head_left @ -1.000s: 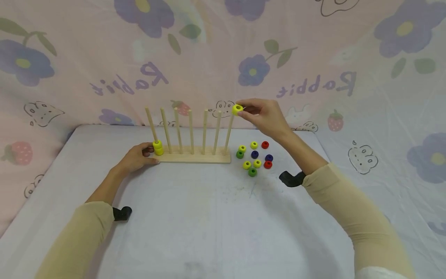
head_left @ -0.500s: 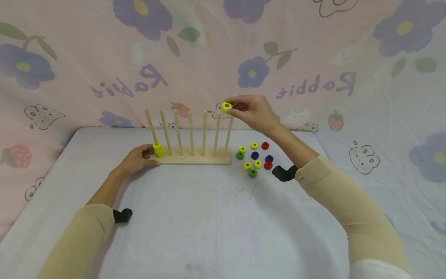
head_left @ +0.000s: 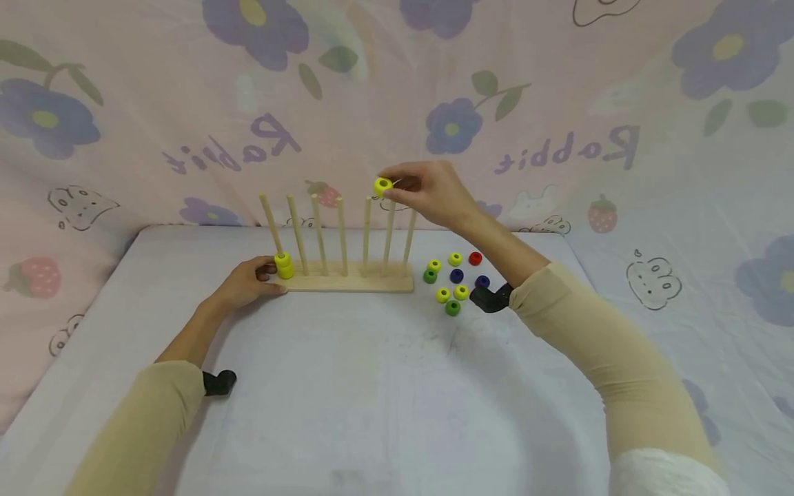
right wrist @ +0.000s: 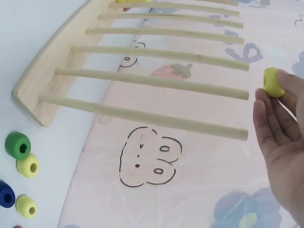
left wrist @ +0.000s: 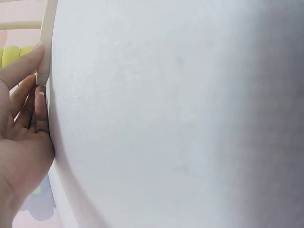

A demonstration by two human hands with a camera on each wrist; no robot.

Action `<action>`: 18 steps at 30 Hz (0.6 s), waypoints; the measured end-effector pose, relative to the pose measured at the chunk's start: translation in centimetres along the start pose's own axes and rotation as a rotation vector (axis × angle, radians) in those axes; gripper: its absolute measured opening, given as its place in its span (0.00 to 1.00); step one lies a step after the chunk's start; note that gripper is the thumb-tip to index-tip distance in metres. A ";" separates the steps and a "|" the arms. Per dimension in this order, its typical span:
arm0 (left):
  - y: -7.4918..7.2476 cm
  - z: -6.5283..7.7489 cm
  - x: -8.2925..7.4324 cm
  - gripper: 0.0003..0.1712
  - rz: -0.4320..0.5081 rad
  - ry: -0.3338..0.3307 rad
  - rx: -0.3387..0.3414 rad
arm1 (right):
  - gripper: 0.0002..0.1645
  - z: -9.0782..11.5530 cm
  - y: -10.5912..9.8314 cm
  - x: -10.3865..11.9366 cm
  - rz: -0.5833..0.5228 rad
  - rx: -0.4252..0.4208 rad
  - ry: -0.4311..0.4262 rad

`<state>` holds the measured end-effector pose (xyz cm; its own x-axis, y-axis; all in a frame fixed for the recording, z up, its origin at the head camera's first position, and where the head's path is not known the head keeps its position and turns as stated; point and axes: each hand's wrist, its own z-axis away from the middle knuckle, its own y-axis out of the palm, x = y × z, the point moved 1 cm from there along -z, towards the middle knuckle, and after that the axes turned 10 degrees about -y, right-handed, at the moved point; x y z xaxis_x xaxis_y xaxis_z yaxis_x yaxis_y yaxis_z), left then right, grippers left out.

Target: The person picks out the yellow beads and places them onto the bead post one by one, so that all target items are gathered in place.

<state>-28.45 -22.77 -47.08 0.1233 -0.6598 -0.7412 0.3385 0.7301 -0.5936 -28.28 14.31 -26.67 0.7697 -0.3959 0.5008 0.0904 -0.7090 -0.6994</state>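
My right hand (head_left: 431,193) pinches a yellow bead (head_left: 380,191) between thumb and fingers, above the peg tops at the right part of a wooden peg rack (head_left: 347,284). The right wrist view has this bead (right wrist: 274,85) just beyond the peg ends, its hole facing the pegs. Yellow beads (head_left: 284,267) are stacked low on the leftmost peg; the other pegs are bare. My left hand (head_left: 251,281) grips the left end of the rack's base. In the left wrist view the thumb of the left hand (left wrist: 23,147) lies on the base (left wrist: 46,47), with fingers at its end.
Right of the rack lie loose beads on the white table (head_left: 347,386): several yellow (head_left: 461,295), green (head_left: 453,311), dark blue (head_left: 456,279) and a red one (head_left: 475,261). A black wrist mount (head_left: 490,301) overlaps this group. Patterned cloth (head_left: 372,89) hangs behind.
My right hand has moved left with the yellow bead, from near the rightmost peg past the one beside it. A red bead is now hidden behind the wrist mount. The left hand stays put.
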 end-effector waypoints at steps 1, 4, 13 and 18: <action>0.0 0.0 0.0 0.50 0.000 -0.002 0.000 | 0.18 -0.2 0.2 0.0 -0.009 0.005 0.002; 0.0 0.0 -0.2 0.49 0.002 -0.003 -0.001 | 0.19 -0.6 0.6 0.0 -0.023 0.017 0.007; 0.1 0.2 -0.2 0.48 0.024 -0.010 0.007 | 0.19 -1.8 1.5 0.4 -0.080 0.028 0.016; 0.1 0.2 -0.1 0.48 0.031 -0.001 0.005 | 0.19 -2.6 2.4 0.3 -0.084 0.026 0.014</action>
<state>-28.20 -22.68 -46.97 0.1343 -0.6373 -0.7588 0.3387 0.7492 -0.5692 -29.50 11.01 -26.87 0.7499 -0.3437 0.5653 0.1712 -0.7246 -0.6676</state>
